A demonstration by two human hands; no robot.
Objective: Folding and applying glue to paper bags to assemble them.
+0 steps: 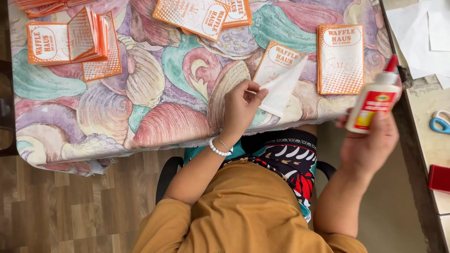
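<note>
Item 1: left hand (240,108), which I see at the centre of the view, wrist ringed by a white bead bracelet (219,149). Its fingers pinch the folded-back white flap of a flat paper bag (280,75), orange-bordered with a dotted print, lying on the table at about 1 o'clock from the hand.

Item 2: right hand (370,143), at 3 o'clock, closed around a glue bottle (375,104): white plastic, red label, tapered red nozzle tilted toward 1 o'clock, held just off the table edge.

Item 3: table (154,103), covered in a soft cloth printed with large pastel seashells.

Item 4: neat stack of matching bags (341,58), rectangular, at 1 o'clock, just beside the held bag.

Item 5: looser bag piles (70,40) at 10 o'clock and more bags (201,14) at 12 o'clock.

Item 6: blue-handled scissors (440,122), on a side surface at 3 o'clock, well apart from the bottle.
</note>
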